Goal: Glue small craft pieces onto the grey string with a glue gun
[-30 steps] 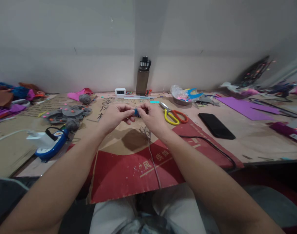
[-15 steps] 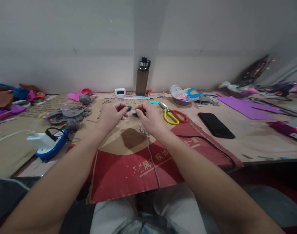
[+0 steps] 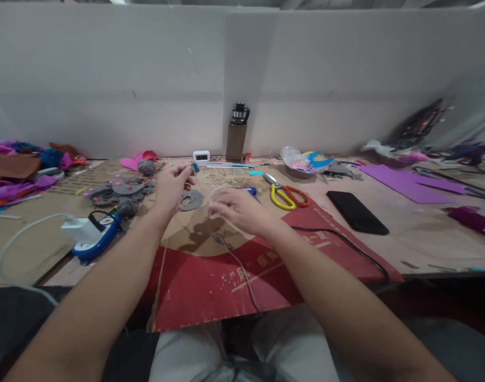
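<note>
Between the thumb and fingers of my left hand [image 3: 174, 185] is a small dark teal piece [image 3: 195, 167], raised above the cardboard. A faint pale strand seems to hang near it. My right hand [image 3: 242, 209] is lower and to the right, slightly blurred, its fingers drawn together; whatever they pinch is too fine to make out. Flat grey felt shapes [image 3: 192, 200] lie on the cardboard between the hands. Behind my right hand a blue tool [image 3: 248, 190] shows only in part. A thin grey cord [image 3: 242, 268] runs over the cardboard toward me.
Yellow-and-red-handled scissors [image 3: 284, 193] and a black phone [image 3: 357, 212] lie to the right. A bottle [image 3: 237, 135] and small white clock [image 3: 201, 157] stand at the back. Grey felt pieces [image 3: 118, 191] and a blue power strip [image 3: 97, 244] are on the left. A black cable [image 3: 345, 241] crosses the red cardboard.
My hands, close together before, have moved apart: the left leftward with the teal piece, the right slightly down. The grey felt shapes and blue tool now show. The view has tilted up.
</note>
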Motion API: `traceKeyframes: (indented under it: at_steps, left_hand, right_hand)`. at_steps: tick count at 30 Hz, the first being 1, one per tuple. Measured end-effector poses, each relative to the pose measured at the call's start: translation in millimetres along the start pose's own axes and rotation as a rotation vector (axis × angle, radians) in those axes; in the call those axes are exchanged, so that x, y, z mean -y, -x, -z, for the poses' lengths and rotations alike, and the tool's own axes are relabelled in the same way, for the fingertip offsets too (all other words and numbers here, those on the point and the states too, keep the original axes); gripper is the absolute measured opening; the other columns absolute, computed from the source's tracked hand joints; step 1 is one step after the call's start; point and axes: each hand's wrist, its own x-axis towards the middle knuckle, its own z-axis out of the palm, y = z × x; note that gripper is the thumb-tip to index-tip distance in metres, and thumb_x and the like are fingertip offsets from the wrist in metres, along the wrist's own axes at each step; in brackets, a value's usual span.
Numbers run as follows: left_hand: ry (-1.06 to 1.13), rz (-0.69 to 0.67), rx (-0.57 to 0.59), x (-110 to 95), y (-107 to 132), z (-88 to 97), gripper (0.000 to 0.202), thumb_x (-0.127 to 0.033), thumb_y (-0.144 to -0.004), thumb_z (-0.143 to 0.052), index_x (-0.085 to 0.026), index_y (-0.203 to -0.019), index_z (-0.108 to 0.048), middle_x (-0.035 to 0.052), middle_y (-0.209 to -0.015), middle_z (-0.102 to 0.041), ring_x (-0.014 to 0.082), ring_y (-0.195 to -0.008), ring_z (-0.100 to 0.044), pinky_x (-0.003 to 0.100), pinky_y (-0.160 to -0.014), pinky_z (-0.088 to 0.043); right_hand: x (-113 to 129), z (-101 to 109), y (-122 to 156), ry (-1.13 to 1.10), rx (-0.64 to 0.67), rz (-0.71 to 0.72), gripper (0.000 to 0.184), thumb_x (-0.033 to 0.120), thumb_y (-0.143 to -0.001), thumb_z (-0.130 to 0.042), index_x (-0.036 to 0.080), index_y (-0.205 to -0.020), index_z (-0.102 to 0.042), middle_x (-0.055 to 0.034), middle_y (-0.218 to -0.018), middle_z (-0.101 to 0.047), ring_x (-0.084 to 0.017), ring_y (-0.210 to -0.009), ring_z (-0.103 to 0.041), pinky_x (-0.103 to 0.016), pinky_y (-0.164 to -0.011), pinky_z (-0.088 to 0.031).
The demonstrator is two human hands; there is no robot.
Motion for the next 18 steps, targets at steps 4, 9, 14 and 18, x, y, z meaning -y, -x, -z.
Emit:
traceKeyframes:
  at_steps: [4,9,14,18]
  left_hand:
    - [0.099,0.025,-0.023,1,-1,0.2,0.012,-0.025,-0.072,-0.066,-0.013,-0.071,-0.066,0.0022,-0.066,-0.062,0.0055,-0.045,-0.050,0.016,-0.037,-0.034]
    - [0.137,-0.020,-0.098,-4,-1,1.1,0.013,-0.027,-0.072,-0.067,-0.014,-0.075,-0.067,0.0003,-0.065,-0.060,0.0045,-0.045,-0.047,0.016,-0.037,-0.032]
    - [0.244,-0.065,-0.261,-15,-3,6.2,0.015,-0.030,-0.072,-0.069,-0.017,-0.077,-0.064,-0.0013,-0.069,-0.060,0.0034,-0.047,-0.046,0.015,-0.040,-0.033]
    - [0.187,-0.102,-0.232,-16,-2,4.8,0.015,-0.032,-0.075,-0.066,-0.018,-0.081,-0.064,-0.0007,-0.069,-0.060,0.0046,-0.051,-0.049,0.015,-0.042,-0.035]
  right_hand:
    - [-26,15,0,0.030,-0.443,-0.370,0.034,0.045,-0.092,-0.037,0.019,-0.081,-0.056,-0.0012,-0.073,-0.059,-0.014,-0.069,-0.054,-0.028,-0.066,-0.040]
    - [-54,22,1,0.145,-0.486,-0.611,0.023,0.032,-0.082,-0.050,0.018,-0.100,-0.051,-0.0006,-0.074,-0.058,-0.016,-0.065,-0.053,-0.028,-0.063,-0.038]
    - [-66,18,4,0.316,-0.497,-0.665,0.032,0.036,-0.080,-0.051,0.015,-0.104,-0.054,-0.0090,-0.085,-0.063,-0.022,-0.080,-0.058,-0.035,-0.074,-0.044]
    - [-79,11,12,0.386,-0.351,-0.706,0.022,0.037,-0.069,-0.065,0.017,-0.074,-0.060,-0.0129,-0.073,-0.062,-0.027,-0.077,-0.060,-0.040,-0.071,-0.045]
